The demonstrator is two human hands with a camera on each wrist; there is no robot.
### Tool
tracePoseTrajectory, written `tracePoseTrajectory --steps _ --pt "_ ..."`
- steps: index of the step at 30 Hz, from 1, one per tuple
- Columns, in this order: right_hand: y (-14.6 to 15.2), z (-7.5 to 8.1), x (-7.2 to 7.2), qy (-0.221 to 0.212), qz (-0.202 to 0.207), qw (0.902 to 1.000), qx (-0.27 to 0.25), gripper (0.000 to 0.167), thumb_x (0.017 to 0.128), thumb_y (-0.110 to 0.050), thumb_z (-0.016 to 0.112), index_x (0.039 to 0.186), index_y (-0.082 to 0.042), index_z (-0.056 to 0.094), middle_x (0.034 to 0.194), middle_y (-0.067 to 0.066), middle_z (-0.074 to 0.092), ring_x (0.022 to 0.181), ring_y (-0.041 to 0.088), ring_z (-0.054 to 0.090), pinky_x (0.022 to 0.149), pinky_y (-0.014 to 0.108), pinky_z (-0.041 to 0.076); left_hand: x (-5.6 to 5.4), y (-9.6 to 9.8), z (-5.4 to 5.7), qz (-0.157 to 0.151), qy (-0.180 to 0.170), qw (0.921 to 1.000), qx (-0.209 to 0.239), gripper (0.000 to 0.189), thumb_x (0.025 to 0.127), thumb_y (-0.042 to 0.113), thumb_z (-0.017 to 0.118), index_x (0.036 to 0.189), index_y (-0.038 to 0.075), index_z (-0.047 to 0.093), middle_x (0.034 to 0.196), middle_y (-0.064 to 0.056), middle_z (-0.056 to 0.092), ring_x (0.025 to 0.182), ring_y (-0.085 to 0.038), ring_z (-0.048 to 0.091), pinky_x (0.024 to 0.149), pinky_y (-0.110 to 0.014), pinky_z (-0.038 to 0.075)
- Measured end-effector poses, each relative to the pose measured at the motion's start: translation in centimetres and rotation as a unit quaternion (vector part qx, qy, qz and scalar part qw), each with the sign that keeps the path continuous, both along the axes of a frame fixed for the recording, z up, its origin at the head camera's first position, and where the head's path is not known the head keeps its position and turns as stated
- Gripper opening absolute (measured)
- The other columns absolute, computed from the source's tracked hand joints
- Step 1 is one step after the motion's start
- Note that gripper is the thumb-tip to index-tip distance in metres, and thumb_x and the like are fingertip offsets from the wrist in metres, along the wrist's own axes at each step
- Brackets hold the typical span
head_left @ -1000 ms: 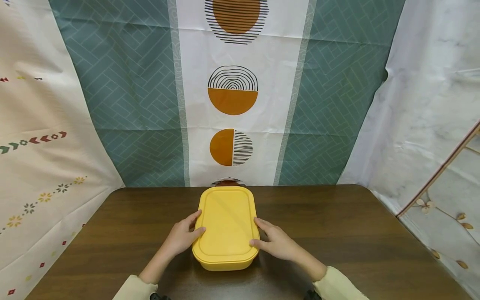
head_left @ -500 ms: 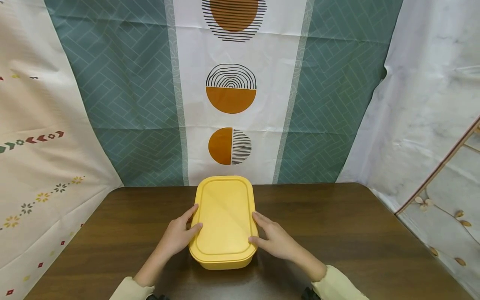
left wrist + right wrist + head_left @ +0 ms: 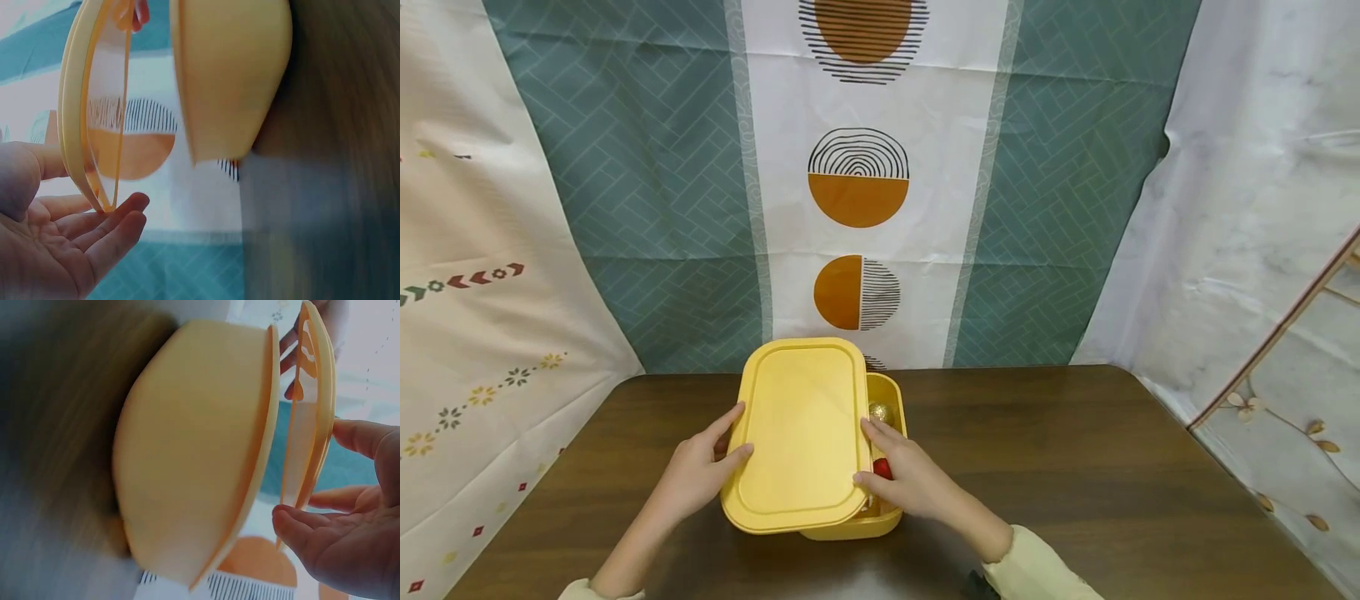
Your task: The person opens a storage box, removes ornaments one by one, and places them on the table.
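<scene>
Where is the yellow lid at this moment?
In the head view, the yellow lid is held between the left hand and right hand, above the yellow box, hiding its left side.

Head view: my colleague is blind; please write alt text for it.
A person's left hand and right hand hold a yellow lid partly over an open yellow box on a dark table; a gold ball and something red show inside.

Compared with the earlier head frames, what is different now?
The yellow lid has lifted off the yellow box and shifted left, carried by the left hand and right hand, exposing a gold ball and a red item. Both hands keep to the lid's sides; the box stays on the table.
</scene>
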State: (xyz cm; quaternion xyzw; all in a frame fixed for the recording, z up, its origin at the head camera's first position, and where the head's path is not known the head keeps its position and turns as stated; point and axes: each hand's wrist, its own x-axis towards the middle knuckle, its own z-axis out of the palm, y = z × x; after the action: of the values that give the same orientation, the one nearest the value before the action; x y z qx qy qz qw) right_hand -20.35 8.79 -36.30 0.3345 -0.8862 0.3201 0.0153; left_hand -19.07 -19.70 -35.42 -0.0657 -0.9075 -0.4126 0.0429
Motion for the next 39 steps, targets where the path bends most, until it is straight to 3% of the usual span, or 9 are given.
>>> tracePoseTrajectory --steps 10,19,24,26,28,31,33,37,39 --pt "-4.8 -0.3 0.4 -0.003 0.008 0.9999 0.008 0.066 0.089 -0.033 0.057 0.141 -0.001 0.031 0.145 0.015 0.03 0.131 0.026 0.032 0.102 0.041 0.034 1.4 -5.2 0.5 0.005 0.007 0.9995 -0.03 0.067 0.088 0.028 0.061 0.141 0.002 0.03 0.119 -0.032 0.052 0.1 -0.033 0.059 0.064 -0.026 0.053" --pt "-9.0 -0.7 1.2 -0.003 0.001 0.9999 0.015 0.065 0.088 -0.034 0.056 0.141 -0.004 0.032 0.144 0.013 0.033 0.128 0.023 0.036 0.099 0.033 0.038 1.9 -9.9 0.0 0.006 0.007 0.995 -0.099 0.066 0.089 0.031 0.059 0.141 0.001 0.03 0.131 -0.035 0.037 0.1 -0.041 0.057 0.062 -0.024 0.049" --pt "-11.0 -0.9 1.8 -0.004 0.012 0.9998 0.014 0.065 0.09 -0.034 0.055 0.141 -0.003 0.03 0.144 0.014 0.031 0.126 0.023 0.039 0.096 0.029 0.04 1.8 -12.3 -0.7 0.002 -0.001 0.9906 -0.137 0.066 0.088 0.03 0.059 0.138 -0.004 0.032 0.129 -0.034 0.04 0.106 -0.047 0.05 0.066 -0.029 0.049" --pt "-11.6 -1.0 2.0 -0.003 0.014 0.9998 0.01 0.065 0.09 -0.034 0.055 0.141 -0.003 0.03 0.144 0.014 0.03 0.125 0.021 0.04 0.094 0.028 0.041 1.7 -13.1 -1.1 -0.001 -0.011 0.9894 -0.145 0.066 0.088 0.03 0.059 0.138 -0.004 0.033 0.129 -0.033 0.041 0.105 -0.038 0.054 0.066 -0.027 0.048" --pt "-12.3 -1.3 2.2 -0.003 0.014 0.9999 0.008 0.065 0.09 -0.035 0.054 0.141 -0.003 0.03 0.143 0.013 0.03 0.123 0.02 0.042 0.092 0.026 0.042 1.5 -13.9 -1.7 -0.008 -0.017 0.9905 -0.136 0.066 0.088 0.028 0.06 0.137 -0.007 0.034 0.129 -0.033 0.04 0.104 -0.015 0.056 0.065 -0.021 0.047" --pt "-13.2 -1.8 2.4 -0.003 0.012 0.9999 0.01 0.064 0.09 -0.036 0.053 0.14 -0.002 0.031 0.142 0.014 0.031 0.12 0.019 0.045 0.089 0.024 0.044 1.2 -15.0 -2.7 -0.021 -0.046 0.9936 -0.101 0.067 0.088 0.026 0.06 0.136 -0.01 0.031 0.13 -0.035 0.037 0.093 0.015 0.043 0.066 -0.022 0.05" --pt "-13.8 -2.1 2.6 -0.008 0.008 0.9998 0.018 0.064 0.091 -0.038 0.051 0.14 -0.003 0.031 0.142 0.014 0.031 0.118 0.018 0.047 0.085 0.023 0.046 1.0 -15.6 -3.2 -0.029 -0.069 0.9938 -0.082 0.068 0.088 0.025 0.06 0.136 -0.012 0.029 0.13 -0.037 0.035 0.097 0.011 0.046 0.066 -0.027 0.052" --pt "-15.0 -2.5 2.9 -0.005 -0.006 0.9986 0.052 0.063 0.091 -0.039 0.05 0.139 -0.002 0.034 0.14 0.016 0.033 0.109 0.016 0.053 0.077 0.019 0.047 0.5 -16.4 -3.9 -0.048 -0.126 0.9899 -0.044 0.071 0.09 0.025 0.057 0.137 -0.014 0.021 0.13 -0.041 0.031 0.107 -0.033 0.052 0.067 -0.036 0.053" --pt "-15.6 -2.6 3.0 -0.015 -0.018 0.9973 0.07 0.062 0.091 -0.039 0.05 0.139 -0.002 0.035 0.139 0.016 0.034 0.105 0.015 0.055 0.075 0.018 0.047 0.2 -16.8 -4.2 -0.056 -0.144 0.9875 -0.029 0.072 0.089 0.025 0.057 0.136 -0.015 0.021 0.129 -0.042 0.03 0.106 -0.042 0.05 0.067 -0.038 0.053"
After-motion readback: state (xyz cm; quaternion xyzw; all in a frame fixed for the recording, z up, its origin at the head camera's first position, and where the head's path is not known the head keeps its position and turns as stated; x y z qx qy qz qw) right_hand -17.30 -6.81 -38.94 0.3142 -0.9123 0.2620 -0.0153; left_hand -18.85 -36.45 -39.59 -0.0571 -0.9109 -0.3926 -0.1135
